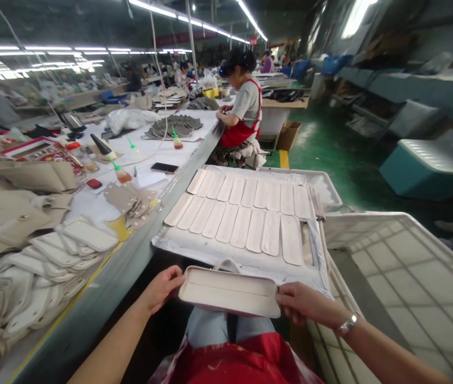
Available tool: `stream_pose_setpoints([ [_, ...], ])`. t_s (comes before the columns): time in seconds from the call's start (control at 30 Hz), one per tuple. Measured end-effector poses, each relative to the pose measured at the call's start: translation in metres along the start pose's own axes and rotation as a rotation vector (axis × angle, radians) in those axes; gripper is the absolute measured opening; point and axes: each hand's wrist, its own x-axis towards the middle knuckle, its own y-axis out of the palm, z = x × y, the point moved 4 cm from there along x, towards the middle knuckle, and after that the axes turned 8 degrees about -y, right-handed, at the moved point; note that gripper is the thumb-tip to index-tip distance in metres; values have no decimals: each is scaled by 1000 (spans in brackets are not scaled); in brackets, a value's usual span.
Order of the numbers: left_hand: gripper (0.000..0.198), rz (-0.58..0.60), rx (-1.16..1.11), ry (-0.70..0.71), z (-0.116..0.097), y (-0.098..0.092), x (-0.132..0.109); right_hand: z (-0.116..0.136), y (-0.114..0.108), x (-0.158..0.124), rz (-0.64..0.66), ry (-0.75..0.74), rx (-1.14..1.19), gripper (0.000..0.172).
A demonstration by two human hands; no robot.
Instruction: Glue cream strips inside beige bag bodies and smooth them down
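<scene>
About nineteen pale strips, one held piece, one phone show.

Wearer's own kit: red apron, cloth creased, a few small yellowish marks scattered on the front, one shaped like a tick; lettering, if any, too blurred to read. Paler whitish-pink fabric shows along the apron's side. Pale blue trousers, plain on the visible part. Forearms bare. Silver-toned band, shiny, on the right wrist; watch or bracelet, cannot tell. Left hand and right hand ungloved.
</scene>
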Motion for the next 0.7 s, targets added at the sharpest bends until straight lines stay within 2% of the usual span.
stream_pose_setpoints([
  [0.07, 35, 67, 7, -9, 5, 4, 4, 0, -1, 1, 21, 12, -14, 25],
  [0.17, 33, 72, 141, 14, 1, 1, 8, 1, -2, 4, 17, 17, -45, 22],
  [0.27, 30, 86, 412, 66, -18, -5, 15, 0, -9, 7, 21, 29, -90, 21],
  [0.33, 28, 104, 593, 150, -40, 4, 18, 5, -18, 8, -18, -34, -182, 21],
  [0.4, 41, 127, 702, 277, -64, 32, 20, 19, -28, 8, -147, -211, -328, 19],
  [0.47, 42, 214, 789, 408, -82, 75, 22, 37, -33, 8, -274, -425, -489, 18],
  [0.5, 36, 300, 843, 453, -85, 99, 24, 44, -32, 8, -294, -504, -554, 15],
  [0.57, 28, 449, 946, 532, -85, 139, 29, 53, -26, 12, -253, -595, -669, 11],
  [0.63, 25, 494, 1000, 569, -82, 160, 37, 54, -20, 16, -196, -629, -758, 18],
  [0.7, 26, 478, 1009, 582, -79, 166, 42, 52, -16, 18, -174, -646, -831, 23],
])
